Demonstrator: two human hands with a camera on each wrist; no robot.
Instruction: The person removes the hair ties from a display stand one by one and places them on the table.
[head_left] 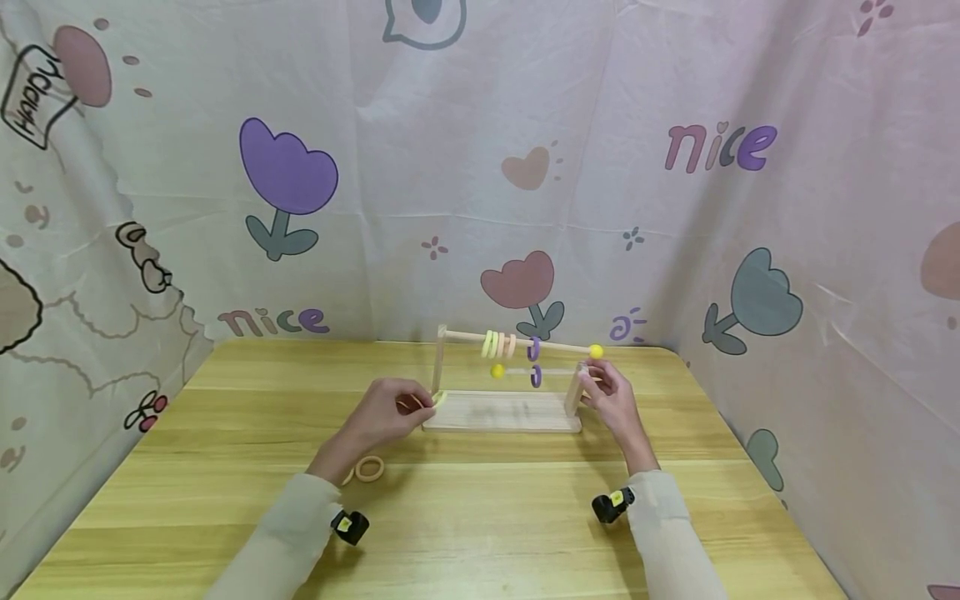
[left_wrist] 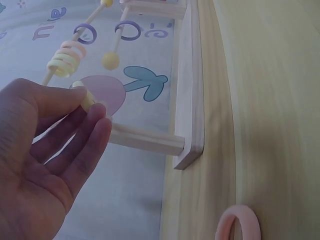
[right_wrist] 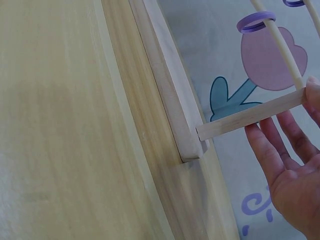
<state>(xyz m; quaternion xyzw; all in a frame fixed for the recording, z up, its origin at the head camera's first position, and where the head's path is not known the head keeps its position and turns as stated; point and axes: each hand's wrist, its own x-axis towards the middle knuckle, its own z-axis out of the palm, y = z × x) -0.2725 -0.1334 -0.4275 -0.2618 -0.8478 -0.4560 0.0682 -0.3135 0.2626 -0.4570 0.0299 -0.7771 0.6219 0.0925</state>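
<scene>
A pale wooden rack stands on a flat base (head_left: 502,421), with a post at each end. Its longer rod (head_left: 566,346) runs from the left post (head_left: 438,362) to a yellow ball, carrying pale yellow rings (head_left: 488,344), pink rings (head_left: 508,346) and a purple ring (head_left: 533,349). The shorter rod, tipped with another yellow ball (left_wrist: 110,61), bears one purple ring (head_left: 536,377). My left hand (head_left: 390,410) pinches a pale yellow ring (left_wrist: 86,97) between thumb and fingertips, near the left post. With thumb and fingers, my right hand (head_left: 617,400) grips the upper end of the right post (right_wrist: 250,115).
Loose rings (head_left: 370,469) lie on the wooden table (head_left: 480,517) near my left wrist, one partly hidden by it; a pink ring (left_wrist: 239,222) shows in the left wrist view. A printed cloth (head_left: 450,167) hangs behind the table and along its sides.
</scene>
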